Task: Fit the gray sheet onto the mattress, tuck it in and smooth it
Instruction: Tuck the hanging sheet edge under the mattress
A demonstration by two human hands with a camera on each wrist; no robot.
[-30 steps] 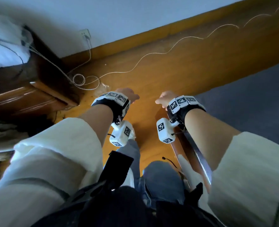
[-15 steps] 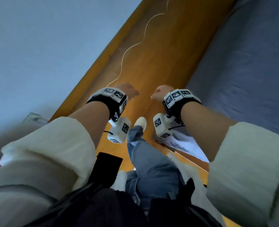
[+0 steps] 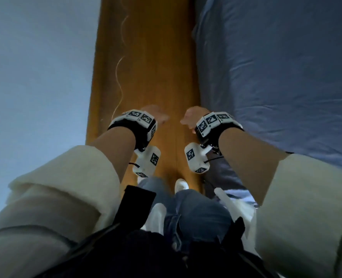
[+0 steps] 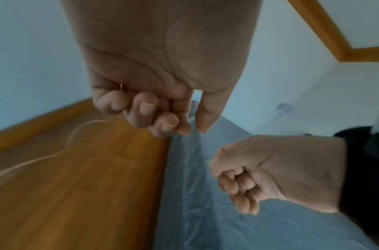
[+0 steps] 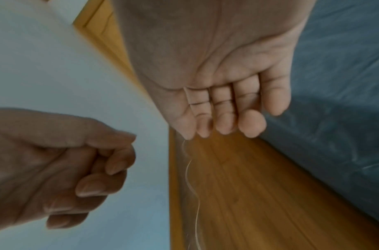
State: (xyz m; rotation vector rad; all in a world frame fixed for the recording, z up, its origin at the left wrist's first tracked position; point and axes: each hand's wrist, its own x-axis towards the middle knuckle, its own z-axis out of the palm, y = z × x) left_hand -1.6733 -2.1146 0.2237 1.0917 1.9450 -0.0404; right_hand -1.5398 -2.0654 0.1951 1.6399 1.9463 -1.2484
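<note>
The gray sheet (image 3: pixel 276 77) covers the mattress on the right, lightly wrinkled, and hangs down the bed's side by the floor. It also shows in the left wrist view (image 4: pixel 205 219) and the right wrist view (image 5: pixel 338 84). My left hand (image 3: pixel 156 115) hovers over the floor strip, fingers loosely curled (image 4: pixel 163 116), holding nothing. My right hand (image 3: pixel 190 117) hangs beside it near the bed's edge, fingers loosely bent toward the palm (image 5: pixel 227 118), also empty. Neither hand touches the sheet.
A narrow strip of wooden floor (image 3: pixel 156 67) runs between the pale wall (image 3: pixel 35 67) and the bed. A thin white cable (image 3: pixel 119 65) snakes along the floor near the wall. My legs and a white shoe (image 3: pixel 181 184) stand in this strip.
The view has swung from the wooden nightstand and wall socket to along the bedside; the sheet now fills the right. Both hands keep the same raised, empty pose.
</note>
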